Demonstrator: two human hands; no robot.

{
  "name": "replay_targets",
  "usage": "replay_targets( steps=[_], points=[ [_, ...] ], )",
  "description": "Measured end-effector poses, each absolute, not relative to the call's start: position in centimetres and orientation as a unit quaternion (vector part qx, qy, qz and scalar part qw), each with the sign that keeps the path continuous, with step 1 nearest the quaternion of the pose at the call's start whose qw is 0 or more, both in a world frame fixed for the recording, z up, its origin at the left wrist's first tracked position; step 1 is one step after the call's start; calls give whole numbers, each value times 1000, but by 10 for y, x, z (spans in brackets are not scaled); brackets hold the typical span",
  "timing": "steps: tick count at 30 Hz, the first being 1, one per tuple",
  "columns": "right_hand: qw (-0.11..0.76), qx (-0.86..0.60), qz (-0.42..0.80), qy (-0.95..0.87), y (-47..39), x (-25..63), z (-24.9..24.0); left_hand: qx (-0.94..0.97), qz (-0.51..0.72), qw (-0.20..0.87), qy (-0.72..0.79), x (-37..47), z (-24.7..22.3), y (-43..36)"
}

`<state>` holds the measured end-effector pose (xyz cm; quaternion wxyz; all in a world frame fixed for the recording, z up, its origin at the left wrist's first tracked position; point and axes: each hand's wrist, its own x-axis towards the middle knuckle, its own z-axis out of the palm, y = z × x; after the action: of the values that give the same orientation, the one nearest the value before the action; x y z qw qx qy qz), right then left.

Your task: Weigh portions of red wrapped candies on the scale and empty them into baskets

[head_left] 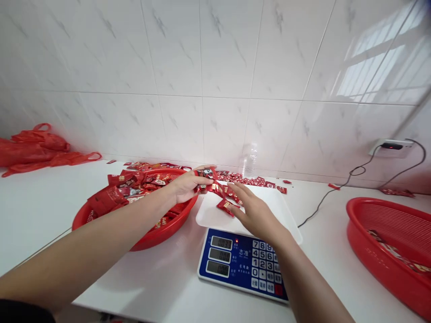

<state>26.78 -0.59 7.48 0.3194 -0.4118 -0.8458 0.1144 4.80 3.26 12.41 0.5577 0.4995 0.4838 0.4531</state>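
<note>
My left hand (pixel 186 185) is closed on several small red packets (pixel 207 173) between the left red basket and the white scale tray (pixel 269 202). Over the tray, my right hand (pixel 252 208) has its fingers apart, its fingertips at a few red packets (pixel 228 206) lying there. Below the tray sits the blue scale (pixel 240 264) with three displays and a keypad; the top display shows digits. The left red basket (pixel 164 239) is heaped with red packets, partly hidden by my left forearm.
A second red basket (pixel 377 260) with some packets stands at the right. Loose red packets (pixel 252 180) and a clear bottle (pixel 250 161) lie along the tiled wall. Red plastic bags (pixel 40 146) lie at the far left. A black cable (pixel 319 204) runs from the wall socket (pixel 393 148) behind the scale.
</note>
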Motion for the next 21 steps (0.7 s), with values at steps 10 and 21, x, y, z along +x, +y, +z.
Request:
replay_targets(
  steps=[10, 21],
  points=[
    [290, -459, 133, -829, 3, 287, 80, 463, 446, 591, 487, 89, 116, 25],
    [117, -543, 77, -828, 18, 308, 80, 588, 308, 438, 607, 69, 88, 52]
  ],
)
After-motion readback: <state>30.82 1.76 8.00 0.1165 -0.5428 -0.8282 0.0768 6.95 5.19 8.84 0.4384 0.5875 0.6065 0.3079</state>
